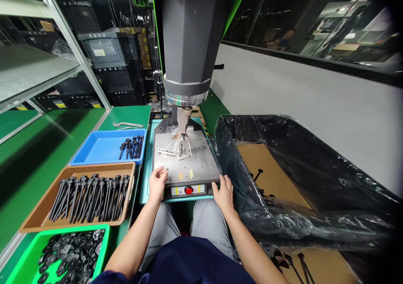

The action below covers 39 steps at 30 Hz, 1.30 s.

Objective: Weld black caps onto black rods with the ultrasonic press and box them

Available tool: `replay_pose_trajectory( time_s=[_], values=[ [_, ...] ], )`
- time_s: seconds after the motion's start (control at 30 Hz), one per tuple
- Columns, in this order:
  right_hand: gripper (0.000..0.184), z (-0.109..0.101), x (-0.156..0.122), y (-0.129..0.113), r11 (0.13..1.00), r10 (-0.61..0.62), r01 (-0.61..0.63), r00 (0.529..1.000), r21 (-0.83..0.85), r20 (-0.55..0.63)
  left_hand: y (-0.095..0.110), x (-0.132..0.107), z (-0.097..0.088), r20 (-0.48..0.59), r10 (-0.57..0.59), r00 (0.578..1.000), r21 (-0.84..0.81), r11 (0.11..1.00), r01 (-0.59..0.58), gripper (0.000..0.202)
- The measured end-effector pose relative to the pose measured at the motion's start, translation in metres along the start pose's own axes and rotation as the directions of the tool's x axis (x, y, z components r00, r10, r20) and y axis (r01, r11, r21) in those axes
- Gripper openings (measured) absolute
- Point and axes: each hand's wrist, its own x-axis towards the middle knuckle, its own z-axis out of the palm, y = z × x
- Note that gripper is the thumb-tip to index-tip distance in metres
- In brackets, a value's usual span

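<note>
My left hand [158,185] rests at the left front corner of a machine base, fingers loosely bent and nothing visible in them. At the right front corner lies my right hand [224,194], open, its thumb by the front panel and its fingers over the side. Between the hands, the panel carries a red push button [188,190]. A metal plate [197,166] tops the base. On it stands a small fixture [181,147] with white ties or strips around it. The machine's metal horn [183,118] comes down onto or just above this fixture; I cannot tell whether they touch.
At left are a blue tray [94,147] with black bolt-like parts, a brown tray [40,217] of longer ones, and a green bin [108,238] of small black pieces. A wrench [127,125] lies behind. A plastic-lined box [233,166] stands at right.
</note>
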Motion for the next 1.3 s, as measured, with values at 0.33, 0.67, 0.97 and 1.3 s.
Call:
replay_pose_trajectory(
  time_s=[0.33, 0.67, 0.97, 1.3],
  values=[
    [0.082, 0.013, -0.023, 0.045, 0.973, 0.101, -0.108, 0.994, 0.205, 0.044, -0.072, -0.022, -0.077, 0.038, 0.296, 0.954, 0.621, 0.741, -0.255, 0.072],
    [0.066, 0.009, -0.015, 0.034, 0.957, 0.158, -0.161, 0.987, 0.241, 0.030, -0.082, -0.011, -0.087, 0.044, 0.304, 0.952, 0.623, 0.736, -0.264, 0.081],
    [0.073, 0.002, -0.017, 0.037, 0.946, 0.154, -0.180, 0.981, 0.268, 0.115, -0.074, -0.013, -0.083, 0.080, 0.268, 0.960, 0.582, 0.769, -0.263, 0.078],
    [0.078, 0.003, -0.019, 0.036, 0.939, 0.180, -0.204, 0.978, 0.278, 0.110, -0.062, -0.020, -0.078, 0.037, 0.299, 0.953, 0.574, 0.774, -0.265, 0.065]
  ],
)
